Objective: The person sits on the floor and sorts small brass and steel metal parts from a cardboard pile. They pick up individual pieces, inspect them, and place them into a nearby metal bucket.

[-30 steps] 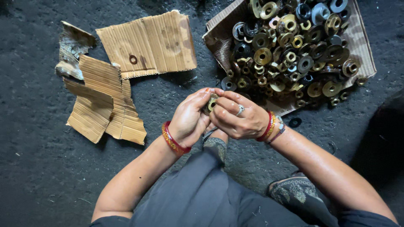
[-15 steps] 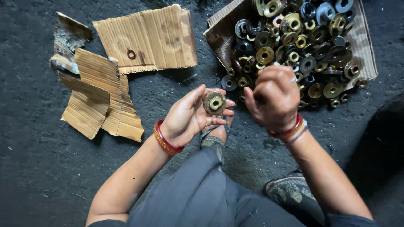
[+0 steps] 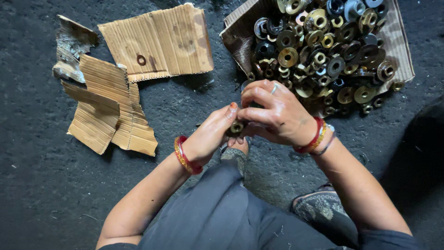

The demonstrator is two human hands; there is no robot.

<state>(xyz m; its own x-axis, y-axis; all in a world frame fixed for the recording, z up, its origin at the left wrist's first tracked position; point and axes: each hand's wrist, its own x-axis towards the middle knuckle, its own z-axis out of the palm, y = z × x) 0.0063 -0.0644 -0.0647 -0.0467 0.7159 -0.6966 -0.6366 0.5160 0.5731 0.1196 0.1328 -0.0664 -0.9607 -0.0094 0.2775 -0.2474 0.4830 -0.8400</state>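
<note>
head view: two hands joined on one small ring

the left hand and right hand are curled together, pinching a small brass-coloured metal ring between fingertips, just short of the heap of brass and dark steel rings. seemingly fitting parts; a steady grip matters next. fingers hide the ring's far side.

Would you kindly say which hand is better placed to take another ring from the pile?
Probably the right hand: it lies nearer the pile of rings; the left hand sits farther away.
</note>
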